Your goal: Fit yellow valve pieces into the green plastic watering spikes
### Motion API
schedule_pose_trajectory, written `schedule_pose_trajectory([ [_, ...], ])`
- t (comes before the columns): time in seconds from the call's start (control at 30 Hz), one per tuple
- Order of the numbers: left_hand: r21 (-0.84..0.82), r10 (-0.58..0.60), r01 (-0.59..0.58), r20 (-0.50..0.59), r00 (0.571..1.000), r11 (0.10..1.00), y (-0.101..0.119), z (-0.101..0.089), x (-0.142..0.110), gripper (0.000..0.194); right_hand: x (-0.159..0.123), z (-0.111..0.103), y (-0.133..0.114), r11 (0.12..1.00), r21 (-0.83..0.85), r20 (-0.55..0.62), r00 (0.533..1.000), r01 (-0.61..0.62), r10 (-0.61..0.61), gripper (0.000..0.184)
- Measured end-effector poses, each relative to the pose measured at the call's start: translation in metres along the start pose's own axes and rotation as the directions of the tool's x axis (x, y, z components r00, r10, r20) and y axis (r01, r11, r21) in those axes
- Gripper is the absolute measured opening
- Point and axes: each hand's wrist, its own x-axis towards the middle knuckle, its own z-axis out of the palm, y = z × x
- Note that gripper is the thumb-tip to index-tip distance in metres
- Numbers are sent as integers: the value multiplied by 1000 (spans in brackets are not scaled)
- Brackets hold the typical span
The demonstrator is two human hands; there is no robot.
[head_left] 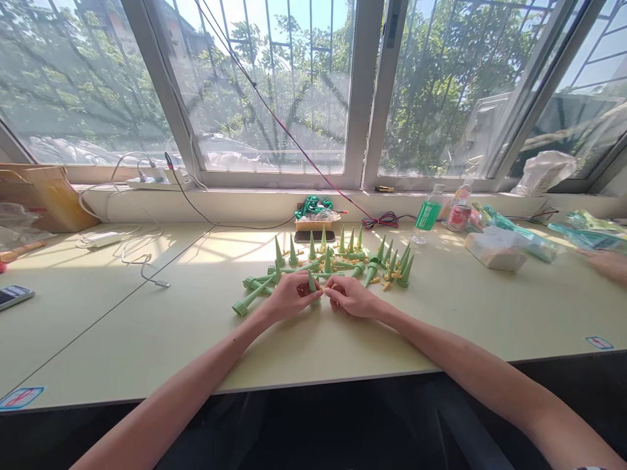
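My left hand (292, 295) is closed around a green plastic spike (312, 282), held upright with its tip pointing up. Right beside it, my right hand (353, 297) pinches a small yellow peg (322, 291) against the spike's side; the fingers hide most of the peg. Behind both hands, several more green cone-shaped spikes (405, 269) stand or lie on the table, with small yellow pegs (386, 285) scattered among them. To the left of my left hand, a green spike with a wide ribbed cap (241, 307) lies on its side.
A phone (314, 237) and a small box with green netting (316, 215) sit behind the spikes. Toward the right are a green-labelled bottle (429, 214), a pink can (459, 218) and a white tissue pack (496, 248). Another person's hand (607, 262) is at the far right. Cables (144, 264) lie left.
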Motion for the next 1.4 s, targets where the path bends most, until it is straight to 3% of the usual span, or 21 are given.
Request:
schedule_pose_trajectory([
  [0.13,13,-2,2,-2,1000,1000,0,0,0,21,1,0,0,1000,-25,1,1000,0,0,30],
  [0.4,19,1,0,-8,1000,1000,-2,0,-1,21,-2,-1,-6,1000,-17,13,1000,-18,18,16],
  [0.57,24,-3,3,6,1000,1000,-2,1,-1,20,0,0,-5,998,-54,9,1000,-24,24,28],
  [0.87,17,5,-4,-6,1000,1000,-1,0,0,20,-1,-1,-3,1000,-6,20,1000,-10,10,16],
  [1.03,14,11,-11,6,1000,1000,-1,1,0,21,1,-1,-3,999,-45,9,1000,-23,24,29],
  [1.4,3,3,-3,-2,1000,1000,0,0,0,19,-2,-1,-5,1000,-16,0,1000,-20,20,21],
])
